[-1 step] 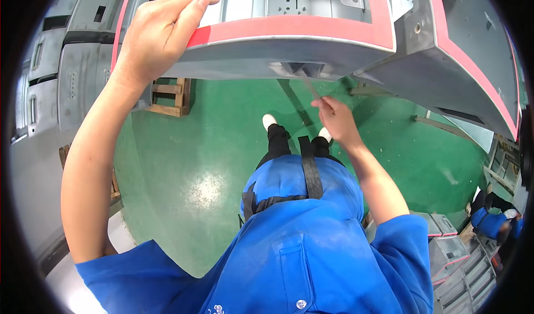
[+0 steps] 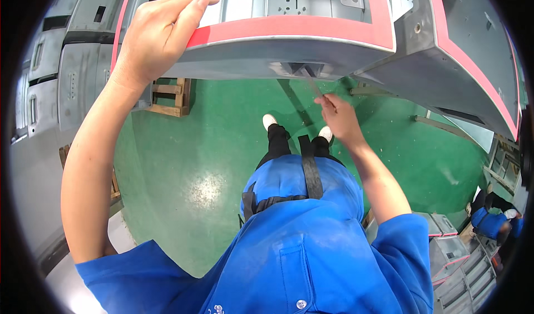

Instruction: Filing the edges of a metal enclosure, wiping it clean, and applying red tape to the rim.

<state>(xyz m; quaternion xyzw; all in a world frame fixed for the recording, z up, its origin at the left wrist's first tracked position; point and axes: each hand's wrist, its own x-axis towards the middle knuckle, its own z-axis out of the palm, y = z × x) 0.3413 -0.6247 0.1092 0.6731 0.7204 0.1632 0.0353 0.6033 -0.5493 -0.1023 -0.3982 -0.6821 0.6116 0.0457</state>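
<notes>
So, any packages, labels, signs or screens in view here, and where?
No packages, signs or screens that I can make out.
Red band: painted strip along the edge of the grey metal panel, under the left hand; it runs on around the corner at right.
Small print: on the blue shirt, bottom edge; too small to tell more.

Place: we're pretty sure it's a factory floor or metal workshop.
Floor: green coated floor (image 2: 183, 164), shiny, the industrial kind.
Parts: grey sheet-metal panel (image 2: 289, 41) with red edging above us, more grey panels (image 2: 61, 80) stacked at left.
Extras: wooden pallet (image 2: 167, 97), blue workwear (image 2: 289, 247).
</notes>
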